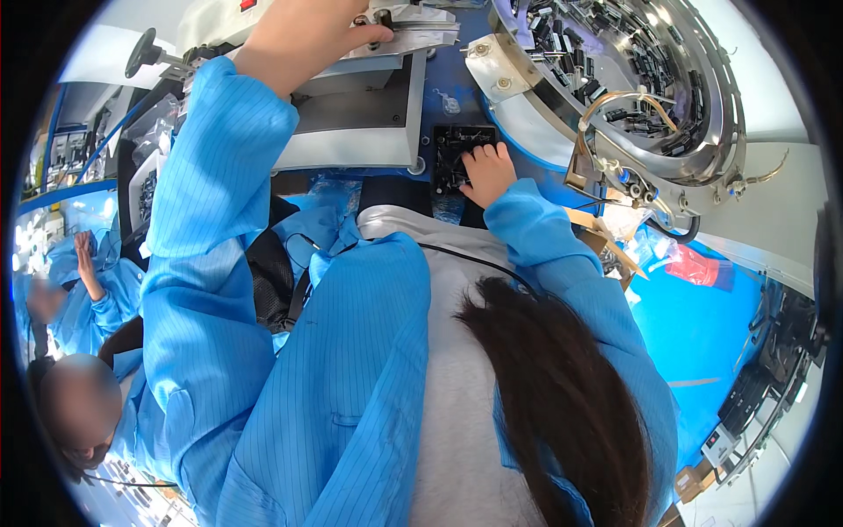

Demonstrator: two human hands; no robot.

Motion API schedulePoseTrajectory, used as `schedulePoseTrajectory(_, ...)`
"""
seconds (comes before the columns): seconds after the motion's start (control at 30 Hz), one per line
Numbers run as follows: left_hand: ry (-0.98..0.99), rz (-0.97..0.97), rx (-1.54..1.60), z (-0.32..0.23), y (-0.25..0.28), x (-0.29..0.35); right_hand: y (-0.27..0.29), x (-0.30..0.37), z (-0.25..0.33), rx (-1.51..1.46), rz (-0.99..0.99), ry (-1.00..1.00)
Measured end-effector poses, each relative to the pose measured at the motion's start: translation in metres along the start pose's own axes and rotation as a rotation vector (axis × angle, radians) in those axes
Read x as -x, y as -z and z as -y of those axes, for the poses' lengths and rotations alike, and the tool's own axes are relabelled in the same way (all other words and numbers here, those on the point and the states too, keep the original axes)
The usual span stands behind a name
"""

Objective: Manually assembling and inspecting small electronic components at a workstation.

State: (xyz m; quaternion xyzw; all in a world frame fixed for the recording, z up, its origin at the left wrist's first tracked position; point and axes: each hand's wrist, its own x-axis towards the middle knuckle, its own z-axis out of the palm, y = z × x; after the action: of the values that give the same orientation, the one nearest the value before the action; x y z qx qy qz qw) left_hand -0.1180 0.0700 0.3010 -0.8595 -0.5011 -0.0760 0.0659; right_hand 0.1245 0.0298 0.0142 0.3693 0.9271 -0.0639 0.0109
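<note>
Black tray (441, 164), upper centre, under curled right hand (488, 174); left hand (303, 37) up-left, top edge. Can't tell either grip.

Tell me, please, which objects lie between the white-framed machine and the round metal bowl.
In the head view: a black tray and, beyond it, a small clear plastic piece on the blue tabletop.

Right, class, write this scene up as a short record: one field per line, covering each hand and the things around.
Left hand: at a small metal fitting; grip unclear
Right hand: at a black tray; grip unclear
Upper right: metal bowl of small black parts
Left of tray: pale machine
Far left: co-worker's raised hand
</note>
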Motion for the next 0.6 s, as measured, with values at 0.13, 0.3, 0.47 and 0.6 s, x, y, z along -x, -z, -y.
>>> schedulePoseTrajectory(0.13,0.243,-0.124,0.176,-0.021,0.013,0.006,-0.002,-0.013,0.011,0.115,0.064,-0.066)
schedulePoseTrajectory(0.3,0.095,-0.34,0.201,-0.04,-0.002,0.032,-0.005,-0.016,0.006,0.125,0.097,-0.063)
schedulePoseTrajectory(0.47,0.199,-0.222,0.552,-0.069,-0.024,0.072,-0.026,-0.014,0.006,0.095,-0.122,0.007)
schedulePoseTrajectory(0.6,0.292,-0.069,0.759,-0.088,-0.063,0.095,-0.038,-0.016,-0.004,0.145,-0.221,0.099)
